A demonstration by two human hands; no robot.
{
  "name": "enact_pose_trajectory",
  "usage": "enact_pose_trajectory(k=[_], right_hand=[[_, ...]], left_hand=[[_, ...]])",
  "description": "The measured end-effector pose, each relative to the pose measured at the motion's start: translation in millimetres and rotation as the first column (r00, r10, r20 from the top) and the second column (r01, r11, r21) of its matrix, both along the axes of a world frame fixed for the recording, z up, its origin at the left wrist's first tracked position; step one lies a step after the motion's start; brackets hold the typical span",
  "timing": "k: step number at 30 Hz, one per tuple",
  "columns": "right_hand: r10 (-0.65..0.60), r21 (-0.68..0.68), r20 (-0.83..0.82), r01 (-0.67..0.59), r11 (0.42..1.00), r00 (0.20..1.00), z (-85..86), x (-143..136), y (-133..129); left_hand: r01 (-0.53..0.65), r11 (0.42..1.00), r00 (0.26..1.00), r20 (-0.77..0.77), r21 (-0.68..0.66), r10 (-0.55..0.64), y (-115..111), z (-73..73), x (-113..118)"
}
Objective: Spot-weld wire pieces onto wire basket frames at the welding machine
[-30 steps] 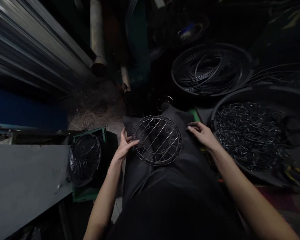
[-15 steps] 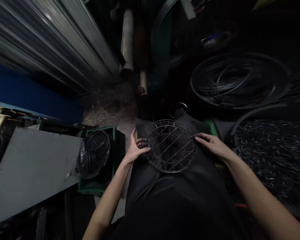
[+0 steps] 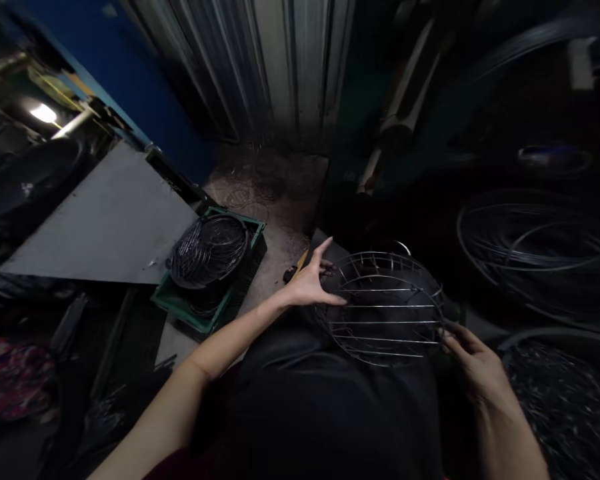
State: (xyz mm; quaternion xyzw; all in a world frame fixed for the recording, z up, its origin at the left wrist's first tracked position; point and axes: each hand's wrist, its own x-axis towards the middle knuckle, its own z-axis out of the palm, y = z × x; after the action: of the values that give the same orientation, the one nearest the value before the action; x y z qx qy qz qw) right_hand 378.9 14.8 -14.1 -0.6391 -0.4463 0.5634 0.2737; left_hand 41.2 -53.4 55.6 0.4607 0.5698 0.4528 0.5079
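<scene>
- Rack (image 3: 387,306): round, of wire, with parallel bars; it lies between the two hands, over the dark cloth (image 3: 330,380) on the person's lap; whether it touches the cloth cannot be told.
- Left hand (image 3: 307,285): clamped on the rack's near-left rim, thumb over the bars' ends, index finger extended away from the rim.
- Right hand (image 3: 480,370): clamped on the opposite side of the rim, thumb and fingers pinched together there.
- Crate (image 3: 180,312): green, on the left, beyond the left forearm; a round bundle of wire (image 3: 200,257) sits in it; a grey panel (image 3: 115,213) stands just beside.
- Tub (image 3: 465,243): on the right, holding coiled wire.
</scene>
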Motion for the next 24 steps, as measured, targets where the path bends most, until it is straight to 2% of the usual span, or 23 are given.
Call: enact_pose_trajectory(k=[5, 7, 10, 13, 16, 18, 24], right_hand=[[-0.042, -0.027, -0.003, 0.042, 0.999, 0.999, -1.6, 2, -5], [-0.067, -0.030, 0.018, 0.067, 0.997, 0.998, 0.8, -1, -4], [-0.055, 0.048, 0.069, 0.051, 0.998, 0.996, 10.9, -11, -4], [-0.005, 0.138, 0.041, -0.001, 0.990, 0.999, 25.7, -24, -3], [0.044, 0.166, -0.044, -0.036, 0.985, 0.998, 37.5, -33, 5], [0.053, 0.153, -0.089, -0.039, 0.987, 0.995, 41.5, -35, 11], [0.079, 0.079, -0.109, -0.071, 0.994, 0.991, 38.4, -28, 16]], left_hand=[[0.013, 0.998, 1.000, -0.015, 0.060, -0.012, -1, -4.9, -1], [0.043, 0.999, 0.998, 0.047, 0.007, -0.043, 4, -10.0, -7], [0.093, 0.987, 0.983, 0.168, -0.134, -0.070, 11, -19.6, -18], [0.055, 0.975, 0.972, 0.236, -0.215, -0.003, 15, -28.9, -26], [-0.011, 0.972, 0.968, 0.242, -0.237, 0.070, 19, -35.3, -30], [-0.017, 0.970, 0.968, 0.241, -0.242, 0.077, 23, -37.3, -32], [0.021, 0.965, 0.967, 0.250, -0.262, 0.046, 28, -39.3, -34]])
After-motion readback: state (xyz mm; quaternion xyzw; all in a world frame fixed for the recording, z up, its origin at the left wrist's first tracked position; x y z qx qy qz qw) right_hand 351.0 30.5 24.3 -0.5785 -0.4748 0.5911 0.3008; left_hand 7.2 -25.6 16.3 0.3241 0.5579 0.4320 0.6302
